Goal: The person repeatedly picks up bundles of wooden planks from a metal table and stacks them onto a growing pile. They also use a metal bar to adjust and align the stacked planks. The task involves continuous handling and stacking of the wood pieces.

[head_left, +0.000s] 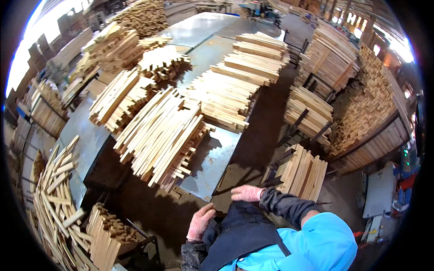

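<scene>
My left hand (pixel 200 222), in a pinkish work glove, is raised in front of my dark apron (pixel 242 230). Its fingers are stretched out and slightly bent, with nothing seen in them. My right hand (pixel 247 193), gloved alike, reaches across the front of the apron, fingers extended and no object in them. Both are apart from the metal-topped table (pixel 211 156), whose near corner lies just beyond them. On that table, nearest my hands, rests a large pile of wooden strips (pixel 158 135). Beyond it run rows of shorter wooden strips (pixel 226 92).
At right, a rack holds a small stack of boards (pixel 302 174), with another stack (pixel 309 110) behind. A tall wall of stacked wood (pixel 368 104) stands farther right. Loose offcuts (pixel 54 203) heap at the left, beside upright bundled blocks (pixel 108 235).
</scene>
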### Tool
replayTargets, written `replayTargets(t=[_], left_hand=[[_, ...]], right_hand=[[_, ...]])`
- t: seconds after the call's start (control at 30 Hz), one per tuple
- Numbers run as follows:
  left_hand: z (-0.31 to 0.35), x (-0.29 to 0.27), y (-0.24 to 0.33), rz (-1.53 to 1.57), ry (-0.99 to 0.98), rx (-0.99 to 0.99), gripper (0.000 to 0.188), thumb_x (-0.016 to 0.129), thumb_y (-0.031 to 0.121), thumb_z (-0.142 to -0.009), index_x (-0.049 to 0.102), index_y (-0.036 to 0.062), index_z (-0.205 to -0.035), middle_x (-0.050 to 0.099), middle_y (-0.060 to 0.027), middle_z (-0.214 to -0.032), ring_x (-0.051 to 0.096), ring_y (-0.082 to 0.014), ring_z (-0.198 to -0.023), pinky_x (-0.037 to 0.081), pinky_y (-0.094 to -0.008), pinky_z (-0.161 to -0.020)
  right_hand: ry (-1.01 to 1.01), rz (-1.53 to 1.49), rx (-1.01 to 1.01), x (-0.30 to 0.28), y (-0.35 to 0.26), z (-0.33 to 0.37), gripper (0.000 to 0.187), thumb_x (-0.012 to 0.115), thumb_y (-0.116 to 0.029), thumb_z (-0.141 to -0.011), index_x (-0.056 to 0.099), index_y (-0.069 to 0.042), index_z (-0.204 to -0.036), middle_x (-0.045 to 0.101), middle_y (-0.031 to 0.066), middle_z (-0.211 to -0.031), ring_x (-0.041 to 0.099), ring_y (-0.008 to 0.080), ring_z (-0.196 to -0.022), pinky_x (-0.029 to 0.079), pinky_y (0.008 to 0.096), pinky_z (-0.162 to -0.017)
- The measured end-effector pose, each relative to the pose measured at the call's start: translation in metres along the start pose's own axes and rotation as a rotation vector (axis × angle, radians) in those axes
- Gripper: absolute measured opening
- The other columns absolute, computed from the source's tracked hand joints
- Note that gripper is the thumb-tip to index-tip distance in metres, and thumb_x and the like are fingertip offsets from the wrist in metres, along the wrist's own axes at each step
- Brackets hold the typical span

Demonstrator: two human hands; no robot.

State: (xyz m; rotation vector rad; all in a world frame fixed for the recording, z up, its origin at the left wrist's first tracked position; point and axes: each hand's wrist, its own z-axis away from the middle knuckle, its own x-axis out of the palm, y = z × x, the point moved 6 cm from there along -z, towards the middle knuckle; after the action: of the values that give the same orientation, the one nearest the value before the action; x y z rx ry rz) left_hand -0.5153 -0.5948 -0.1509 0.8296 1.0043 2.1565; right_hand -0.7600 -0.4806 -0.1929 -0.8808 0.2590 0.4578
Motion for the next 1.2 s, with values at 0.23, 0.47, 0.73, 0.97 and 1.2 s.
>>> replayTargets(t=[0.23,0.47,0.73,0.97,1.2], left_hand=[[-0.133,0.018,0.091,-0.136,-0.176,-0.016,0.057,0.074,0.018,-0.101,0.057,-0.0061,-0.149,0.071,-0.0117,-0.133,0.064,-0.0178,-0.118,0.051,-0.0306,-0.102],[-0.292,0.097,0.124,-0.082,-0.142,-0.058,0.074,0.073,0.019,-0.101,0.038,-0.0049,-0.162,0.053,-0.0243,-0.158,0.051,-0.0292,-0.146,0.041,-0.0377,-0.12],[-0.485,0.112,0.049,0.071,0.355,-0.179,0.077,0.076,0.017,-0.097,0.037,-0.0069,-0.159,0.065,-0.0097,-0.118,0.061,-0.0169,-0.1,0.051,-0.0304,-0.087],[-0.574,0.101,0.074,-0.046,0.693,-0.135,0.049,0.073,0.017,-0.095,0.047,-0.0059,-0.13,0.061,-0.0073,-0.097,0.056,-0.0169,-0.087,0.047,-0.0332,-0.077],[-0.611,0.11,0.116,0.199,0.798,-0.168,0.035,0.074,0.018,-0.092,0.057,-0.0017,-0.116,0.068,-0.0111,-0.089,0.062,-0.0206,-0.067,0.051,-0.0354,-0.061]], right_hand=[[0.338,-0.364,0.114,-0.148,0.017,-0.033,0.087,0.072,-0.04,-0.101,0.032,0.0,-0.166,0.047,0.027,-0.163,0.048,0.0357,-0.15,0.04,0.0392,-0.121],[0.775,-0.379,0.035,-0.356,0.115,-0.122,0.089,0.079,-0.031,-0.094,0.034,0.001,-0.164,0.049,0.0254,-0.162,0.046,0.0338,-0.151,0.037,0.0371,-0.123],[1.093,-0.409,0.288,-0.578,0.281,-0.244,0.086,0.077,-0.029,-0.091,0.038,-0.007,-0.165,0.052,0.0287,-0.156,0.05,0.0416,-0.145,0.042,0.0409,-0.12],[1.206,-0.501,0.188,-0.629,0.337,-0.292,0.081,0.075,-0.029,-0.093,0.041,-0.003,-0.161,0.054,0.0279,-0.154,0.054,0.0423,-0.141,0.044,0.0439,-0.118],[1.159,-0.532,0.239,-0.645,0.328,-0.286,0.079,0.077,-0.027,-0.097,0.041,-0.002,-0.162,0.054,0.0232,-0.157,0.054,0.0334,-0.143,0.043,0.0405,-0.119]])
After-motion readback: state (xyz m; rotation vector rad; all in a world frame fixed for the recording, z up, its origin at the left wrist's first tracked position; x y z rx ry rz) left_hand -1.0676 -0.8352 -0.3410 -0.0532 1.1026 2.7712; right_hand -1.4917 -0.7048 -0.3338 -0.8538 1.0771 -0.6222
